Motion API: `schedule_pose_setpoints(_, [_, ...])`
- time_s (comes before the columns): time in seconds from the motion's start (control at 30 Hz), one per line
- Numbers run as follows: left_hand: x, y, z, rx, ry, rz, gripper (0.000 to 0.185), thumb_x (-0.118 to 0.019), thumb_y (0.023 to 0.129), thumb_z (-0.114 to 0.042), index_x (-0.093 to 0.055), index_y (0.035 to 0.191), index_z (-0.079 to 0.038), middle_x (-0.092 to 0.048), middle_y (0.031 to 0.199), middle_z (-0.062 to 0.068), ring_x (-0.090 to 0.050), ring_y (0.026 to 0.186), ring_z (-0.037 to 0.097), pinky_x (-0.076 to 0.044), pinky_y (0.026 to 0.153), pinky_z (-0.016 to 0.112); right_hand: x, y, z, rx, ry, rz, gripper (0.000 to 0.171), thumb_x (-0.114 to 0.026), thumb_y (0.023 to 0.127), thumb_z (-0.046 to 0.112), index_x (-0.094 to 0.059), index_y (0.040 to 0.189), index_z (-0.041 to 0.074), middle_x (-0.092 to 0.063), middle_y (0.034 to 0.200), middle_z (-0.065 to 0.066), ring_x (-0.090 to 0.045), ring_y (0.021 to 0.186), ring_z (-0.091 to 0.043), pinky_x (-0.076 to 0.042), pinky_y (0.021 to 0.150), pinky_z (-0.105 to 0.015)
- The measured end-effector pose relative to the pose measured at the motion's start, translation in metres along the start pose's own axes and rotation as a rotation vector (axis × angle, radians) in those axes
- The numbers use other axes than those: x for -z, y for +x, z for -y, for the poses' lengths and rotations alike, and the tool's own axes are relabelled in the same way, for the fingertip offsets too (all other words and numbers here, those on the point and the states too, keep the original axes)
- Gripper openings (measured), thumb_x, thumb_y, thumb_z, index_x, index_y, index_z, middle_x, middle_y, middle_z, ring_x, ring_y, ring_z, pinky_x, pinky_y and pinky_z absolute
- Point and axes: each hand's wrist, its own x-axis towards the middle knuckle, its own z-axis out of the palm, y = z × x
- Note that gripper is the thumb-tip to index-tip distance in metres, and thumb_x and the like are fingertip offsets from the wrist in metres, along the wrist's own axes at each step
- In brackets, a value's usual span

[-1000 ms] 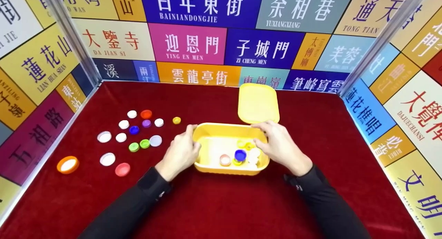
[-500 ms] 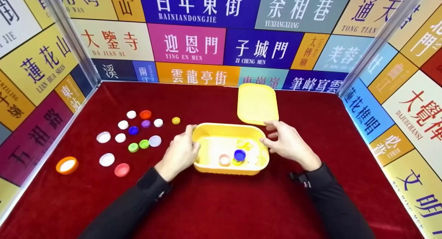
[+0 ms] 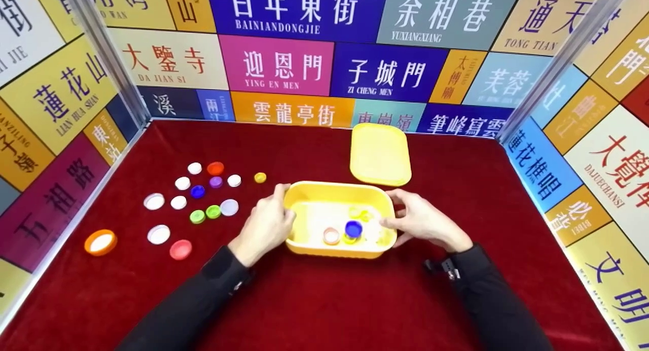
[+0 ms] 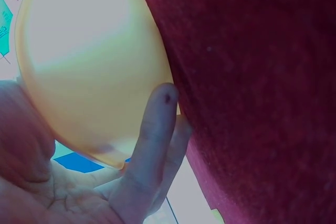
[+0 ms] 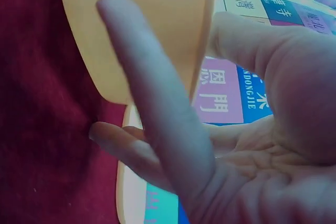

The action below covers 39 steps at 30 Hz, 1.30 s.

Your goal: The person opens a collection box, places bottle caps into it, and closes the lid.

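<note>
Item one, my head view: worn high, facing forward and down from well back, taking in the dark red velvety tabletop [image 3: 324,305], the yellow rounded-rectangular plastic box [image 3: 324,249] and the multicoloured printed sign panels [image 3: 276,64] behind. Items two and three, my wrist views: mounted at the person's bare left hand [image 3: 263,226] and bare right hand [image 3: 426,220], each facing its own end of the box from close by. All three share box, tabletop and panels.

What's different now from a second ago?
The right hand has moved right and slightly nearer the person, from over the yellow box's far right corner to its right end; whether it grips is unclear. The left hand still holds the left end. The lid and loose caps outside stayed.
</note>
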Motion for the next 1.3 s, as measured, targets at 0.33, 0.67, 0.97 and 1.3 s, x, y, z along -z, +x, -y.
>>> schedule_pose_setpoints(0.33, [0.003, 0.002, -0.004, 0.024, 0.016, 0.044, 0.056, -0.068, 0.108, -0.011, -0.057, 0.162, -0.006, -0.083, 0.122, 0.022, -0.078, 0.087, 0.033, -0.068, 0.077, 0.046, 0.002, 0.000, -0.006, 0.008, 0.080, 0.036, 0.070, -0.068, 0.099, -0.011, -0.048, 0.167, -0.010, -0.067, 0.151, -0.038, -0.085, 0.101, -0.040, -0.074, 0.072, -0.049])
schedule_pose_setpoints(0.67, [0.024, 0.014, -0.003, 0.066, 0.012, 0.099, 0.054, -0.063, 0.117, -0.032, -0.059, 0.165, -0.009, -0.080, 0.144, 0.019, -0.081, 0.118, 0.037, -0.068, 0.104, 0.056, 0.001, -0.001, -0.007, -0.007, 0.099, 0.039, 0.068, -0.067, 0.099, -0.011, -0.049, 0.164, -0.011, -0.067, 0.152, -0.038, -0.085, 0.103, -0.042, -0.074, 0.072, -0.049])
schedule_pose_setpoints(0.97, [0.050, 0.051, 0.016, -0.033, 0.105, -0.006, 0.040, -0.070, 0.112, -0.020, -0.072, 0.147, -0.001, -0.079, 0.129, 0.026, -0.079, 0.113, 0.042, -0.068, 0.105, 0.057, 0.002, 0.001, -0.006, 0.002, 0.091, 0.037, 0.066, -0.068, 0.101, -0.009, -0.049, 0.165, -0.011, -0.067, 0.153, -0.038, -0.085, 0.104, -0.039, -0.074, 0.073, -0.050])
schedule_pose_setpoints(1.3, [0.053, 0.086, 0.046, -0.092, 0.266, 0.130, 0.043, -0.078, 0.103, -0.008, -0.073, 0.145, 0.005, -0.069, 0.139, 0.036, -0.068, 0.130, 0.059, -0.061, 0.116, 0.066, 0.000, 0.003, -0.007, 0.006, 0.084, 0.035, 0.065, -0.068, 0.103, -0.009, -0.049, 0.165, -0.010, -0.068, 0.152, -0.037, -0.086, 0.101, -0.038, -0.074, 0.072, -0.049])
